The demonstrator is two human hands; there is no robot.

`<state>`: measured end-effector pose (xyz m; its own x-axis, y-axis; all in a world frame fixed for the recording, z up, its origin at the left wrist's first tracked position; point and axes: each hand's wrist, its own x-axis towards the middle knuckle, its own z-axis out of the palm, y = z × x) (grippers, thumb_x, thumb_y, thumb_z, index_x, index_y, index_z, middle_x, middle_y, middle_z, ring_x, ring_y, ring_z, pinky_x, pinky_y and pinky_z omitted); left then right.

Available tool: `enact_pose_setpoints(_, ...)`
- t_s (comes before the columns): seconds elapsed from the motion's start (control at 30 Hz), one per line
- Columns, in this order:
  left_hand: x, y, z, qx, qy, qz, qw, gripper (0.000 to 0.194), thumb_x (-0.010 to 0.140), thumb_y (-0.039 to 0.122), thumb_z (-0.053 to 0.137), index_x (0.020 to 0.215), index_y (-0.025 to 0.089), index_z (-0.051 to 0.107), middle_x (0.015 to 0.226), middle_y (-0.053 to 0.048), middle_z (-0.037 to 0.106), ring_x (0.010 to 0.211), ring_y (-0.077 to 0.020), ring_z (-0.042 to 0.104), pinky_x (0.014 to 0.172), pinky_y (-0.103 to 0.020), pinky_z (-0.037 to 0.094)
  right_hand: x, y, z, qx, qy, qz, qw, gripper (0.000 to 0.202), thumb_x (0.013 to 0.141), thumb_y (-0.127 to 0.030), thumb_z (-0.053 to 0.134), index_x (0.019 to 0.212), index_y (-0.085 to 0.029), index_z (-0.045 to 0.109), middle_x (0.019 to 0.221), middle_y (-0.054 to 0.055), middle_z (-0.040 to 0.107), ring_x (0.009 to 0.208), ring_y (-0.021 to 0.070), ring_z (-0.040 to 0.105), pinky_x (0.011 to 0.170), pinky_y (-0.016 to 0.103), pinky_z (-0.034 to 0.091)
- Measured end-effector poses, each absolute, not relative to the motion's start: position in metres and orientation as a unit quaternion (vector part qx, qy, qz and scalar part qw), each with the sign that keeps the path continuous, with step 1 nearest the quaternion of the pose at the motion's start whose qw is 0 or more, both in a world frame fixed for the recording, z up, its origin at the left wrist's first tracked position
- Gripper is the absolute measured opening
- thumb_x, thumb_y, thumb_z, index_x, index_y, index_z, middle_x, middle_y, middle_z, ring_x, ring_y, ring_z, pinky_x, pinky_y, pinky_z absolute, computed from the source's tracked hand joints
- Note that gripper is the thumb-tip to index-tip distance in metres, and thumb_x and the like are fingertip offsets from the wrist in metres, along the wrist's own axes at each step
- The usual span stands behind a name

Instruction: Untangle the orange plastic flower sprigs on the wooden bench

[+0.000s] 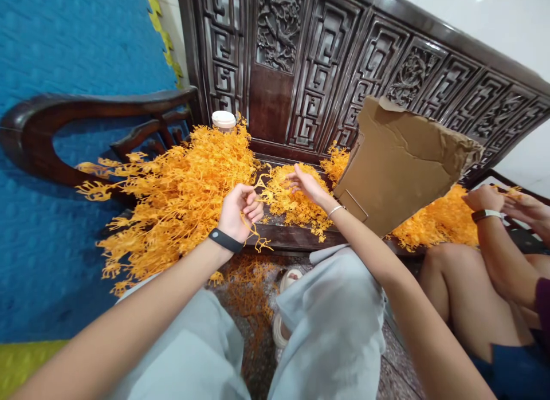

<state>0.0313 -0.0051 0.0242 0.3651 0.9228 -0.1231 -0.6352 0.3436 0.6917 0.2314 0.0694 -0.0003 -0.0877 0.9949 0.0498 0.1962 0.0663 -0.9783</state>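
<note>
My left hand (241, 210), with a black wristband, is closed on an orange branched plastic sprig (258, 239). Thin stems stick out above and below its fingers. Over a small heap of the same orange sprigs (287, 196) hovers my right hand (307, 183), fingers apart, nothing visible in them. Whether its fingertips touch the heap I cannot tell. A much larger pile of orange sprigs (184, 193) spreads out beside my left hand.
A cardboard box (399, 153) stands on the dark wooden bench (301, 239), orange sprigs around it. A white-lidded container (224, 120) is behind the big pile. At right, another person's hands (487, 199) hold something orange. Brownish-orange scraps (251, 297) lie on the floor.
</note>
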Motion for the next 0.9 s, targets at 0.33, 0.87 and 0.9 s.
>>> enact_pose_setpoints(0.33,0.033,-0.003,0.019,0.297,0.281,0.483,0.775,0.032,0.072,0.021,0.043,0.042,0.018,0.031,0.033,0.006,0.018,0.029,-0.0057,0.02,0.031,-0.019,0.019,0.235,0.069,0.002,-0.475,-0.561,0.456,0.502,0.031,0.058,-0.044,0.067,0.069,-0.018,0.055,0.074,-0.002,0.057,0.067,0.0078,0.053,0.06,0.02,0.045)
enact_pose_setpoints(0.87,0.072,-0.038,0.003,0.266,0.35,0.412,0.798,0.038,0.081,0.028,0.048,0.049,0.018,0.031,0.037,0.009,0.017,0.03,-0.0038,0.018,0.032,-0.017,0.015,0.231,0.087,0.014,-0.604,-0.305,0.403,0.616,0.021,0.061,-0.019,0.064,0.055,-0.016,0.044,0.053,-0.006,0.048,0.053,0.0057,0.043,0.05,0.019,0.036)
enact_pose_setpoints(0.9,0.072,-0.036,0.005,0.264,0.345,0.416,0.799,0.038,0.081,0.028,0.047,0.049,0.018,0.031,0.036,0.009,0.018,0.031,-0.0039,0.017,0.032,-0.017,0.015,0.23,0.089,0.015,-0.597,-0.289,0.421,0.619,0.019,0.061,-0.018,0.064,0.058,-0.016,0.045,0.055,-0.006,0.05,0.055,0.0059,0.045,0.051,0.019,0.038)
